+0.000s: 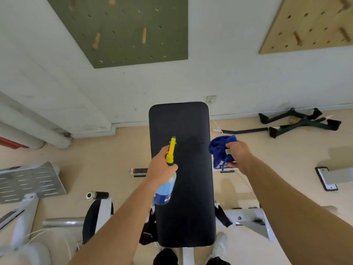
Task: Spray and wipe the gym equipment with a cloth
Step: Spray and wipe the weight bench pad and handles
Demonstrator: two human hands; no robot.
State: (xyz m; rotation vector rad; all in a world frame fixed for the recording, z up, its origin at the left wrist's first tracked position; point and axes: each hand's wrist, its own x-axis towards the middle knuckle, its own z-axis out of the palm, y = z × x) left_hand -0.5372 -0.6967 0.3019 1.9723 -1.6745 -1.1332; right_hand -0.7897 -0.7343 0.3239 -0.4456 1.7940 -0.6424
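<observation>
A long black padded bench pad (183,121) runs away from me down the middle of the view. My left hand (160,167) grips a clear blue spray bottle (165,190) at its neck, and the yellow nozzle (171,150) points forward over the pad's left side. My right hand (237,155) holds a bunched blue cloth (219,150) just off the pad's right edge, above the floor. A faint damp patch shows on the pad between the nozzle and the cloth.
White machine frame parts (246,217) stand on both sides of the pad, with a perforated metal footplate (28,182) at the left. Black cable handles (298,121) lie on the beige floor by the far wall. Pegboards (124,29) hang on the wall.
</observation>
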